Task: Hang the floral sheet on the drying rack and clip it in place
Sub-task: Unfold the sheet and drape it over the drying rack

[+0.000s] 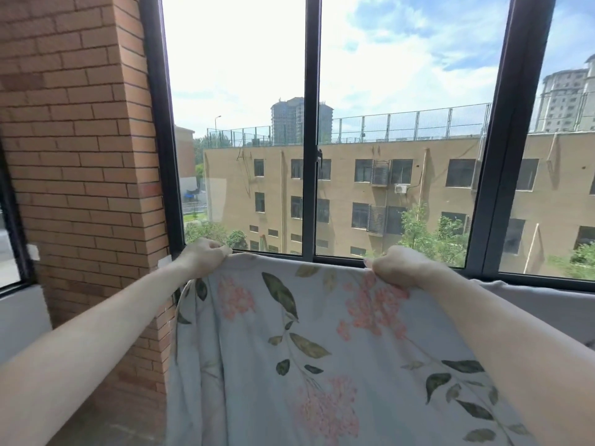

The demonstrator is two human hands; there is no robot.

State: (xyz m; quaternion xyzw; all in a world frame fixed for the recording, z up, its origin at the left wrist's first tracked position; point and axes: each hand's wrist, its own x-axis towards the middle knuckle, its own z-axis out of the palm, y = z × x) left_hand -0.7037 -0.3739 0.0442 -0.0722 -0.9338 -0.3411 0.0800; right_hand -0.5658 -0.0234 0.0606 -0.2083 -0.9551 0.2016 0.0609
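Note:
The floral sheet (309, 349) is pale grey-blue with pink blossoms and green leaves. It hangs spread out in front of me, its top edge stretched level just below the window sill. My left hand (206, 254) pinches the top edge at the left corner. My right hand (397, 265) is closed on the same edge further right. Both arms reach forward. The sheet fills the lower middle of the view and hides whatever is behind it. No drying rack and no clips are visible.
A large dark-framed window (312, 156) stands straight ahead, with buildings and trees outside. A brick pillar (80, 156) rises at the left, close to my left arm. A pale grey cloth or ledge (528, 294) shows behind my right forearm.

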